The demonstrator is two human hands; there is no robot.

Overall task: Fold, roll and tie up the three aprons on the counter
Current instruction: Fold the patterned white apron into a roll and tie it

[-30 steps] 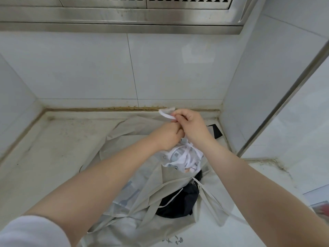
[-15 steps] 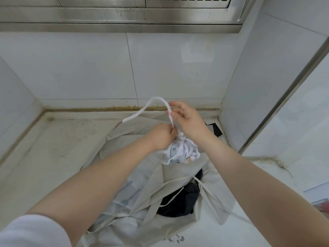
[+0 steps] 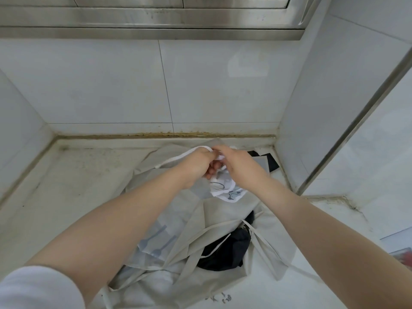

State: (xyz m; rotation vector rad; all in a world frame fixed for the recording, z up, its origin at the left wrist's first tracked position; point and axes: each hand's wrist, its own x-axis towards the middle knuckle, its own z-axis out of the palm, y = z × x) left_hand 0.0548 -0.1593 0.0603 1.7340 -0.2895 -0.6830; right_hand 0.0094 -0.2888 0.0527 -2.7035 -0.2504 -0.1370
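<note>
A rolled white apron (image 3: 225, 188) with a grey print hangs just above the counter between both hands. My left hand (image 3: 198, 163) grips its upper end and the white strap (image 3: 178, 157), which trails off to the left. My right hand (image 3: 236, 162) pinches the same strap where the two hands meet. Beneath them a beige apron (image 3: 223, 221) lies spread and crumpled on the counter, its straps loose. A dark rolled apron (image 3: 225, 253) rests on the beige cloth near the front.
The white counter (image 3: 73, 188) sits in a tiled alcove with walls at left, back and right. A black-and-grey flat item (image 3: 266, 162) lies in the back right corner. A steel hood (image 3: 151, 18) runs overhead. A steel-edged panel (image 3: 356, 123) stands at right.
The strap's high loop has come down; its end now trails low to the left. My right hand dropped to meet the left hand, and the bundle turned slightly.
</note>
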